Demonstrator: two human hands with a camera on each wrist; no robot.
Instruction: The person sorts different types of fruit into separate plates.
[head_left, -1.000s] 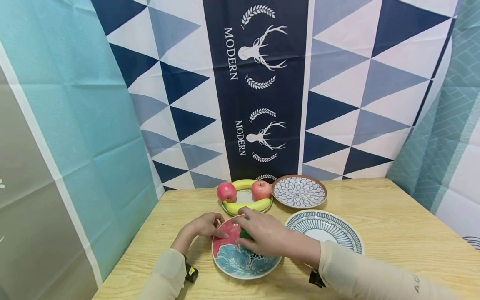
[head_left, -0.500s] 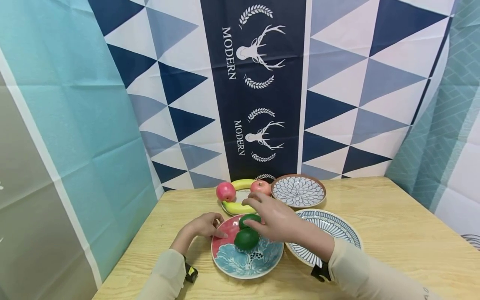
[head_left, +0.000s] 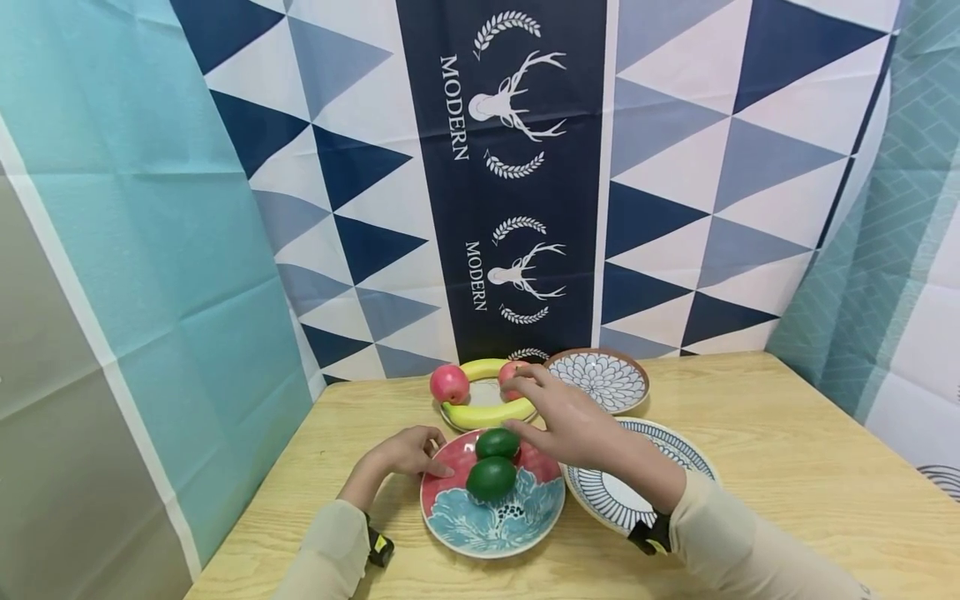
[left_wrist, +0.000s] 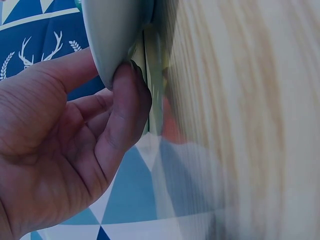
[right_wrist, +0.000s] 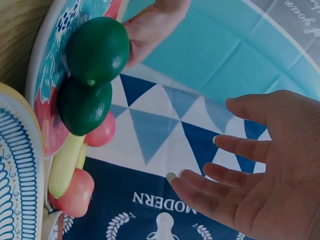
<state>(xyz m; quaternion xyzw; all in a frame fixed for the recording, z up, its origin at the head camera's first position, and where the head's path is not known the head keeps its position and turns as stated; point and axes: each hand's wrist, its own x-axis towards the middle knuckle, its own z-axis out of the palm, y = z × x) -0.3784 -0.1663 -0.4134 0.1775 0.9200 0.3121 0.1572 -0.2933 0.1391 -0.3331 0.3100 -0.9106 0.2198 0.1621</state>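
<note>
My left hand (head_left: 408, 451) grips the left rim of a red and turquoise flower plate (head_left: 491, 533). The thumb lies on top of the rim and fingers curl beneath it, as the left wrist view shows at the plate's pale underside (left_wrist: 112, 35). Two glossy dark green oval fruits, like avocados, sit on this plate: a nearer one (head_left: 491, 479) and a farther one (head_left: 498, 443), touching each other. My right hand (head_left: 573, 421) hovers to the right of them with nothing in it; its fingers are loosely spread in the right wrist view (right_wrist: 250, 175).
Behind lies a small plate (head_left: 486, 392) bearing a front banana (head_left: 487, 414), a back banana (head_left: 483, 368), a left apple (head_left: 450, 384) and a right apple (head_left: 512, 379), partly hidden by my hand. A brown-rimmed plate (head_left: 600, 379) and a blue-patterned plate (head_left: 611, 500) stand at right.
My right hand has let go of the green fruit on the flower plate and moved up and to the right, uncovering both fruits. The left hand keeps its hold on the rim.
</note>
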